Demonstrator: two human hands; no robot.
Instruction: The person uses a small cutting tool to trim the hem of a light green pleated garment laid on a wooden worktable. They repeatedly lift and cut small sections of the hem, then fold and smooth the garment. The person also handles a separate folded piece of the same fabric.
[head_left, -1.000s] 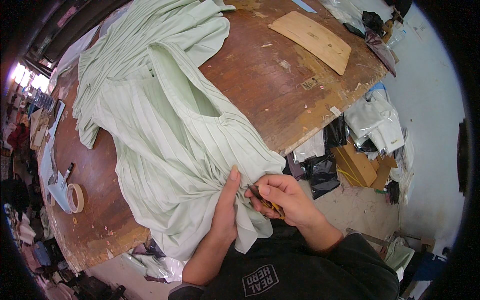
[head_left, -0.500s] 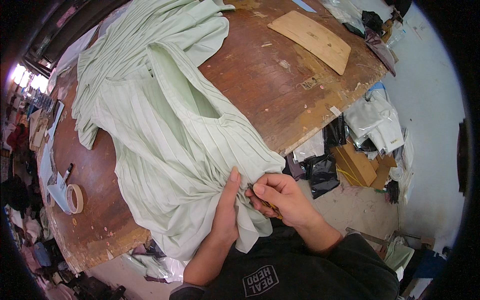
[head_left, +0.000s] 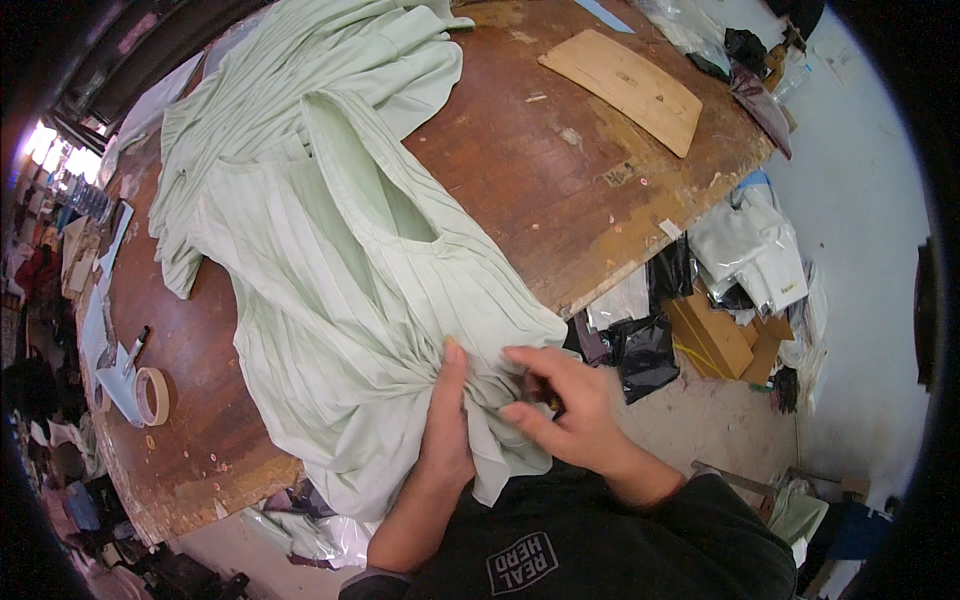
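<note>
Spilling over the near edge of the bench (head_left: 510, 190), the pale green pleated garment (head_left: 345, 300) lies with its neck opening pointing away from the wearer and its folds bunched at the left hand (head_left: 448, 420), which grips them with the thumb on top. Over the past second the right hand (head_left: 575, 405) has changed most: its thumb and forefinger, earlier closed together, now spread apart, blurred, while a small dark-and-yellow tool (head_left: 553, 403) sits partly hidden in the palm, seemingly held by the curled fingers. Whether its fingertips touch cloth, I cannot tell; the gather thus appears to depend on the left hand alone. Beyond lies more pale green cloth (head_left: 320, 60); a tape roll (head_left: 161, 396) and a marker (head_left: 138, 345) sit to the left, a wooden board (head_left: 625, 90) farther right, and a cardboard box (head_left: 710, 335) below the bench's edge.
</note>
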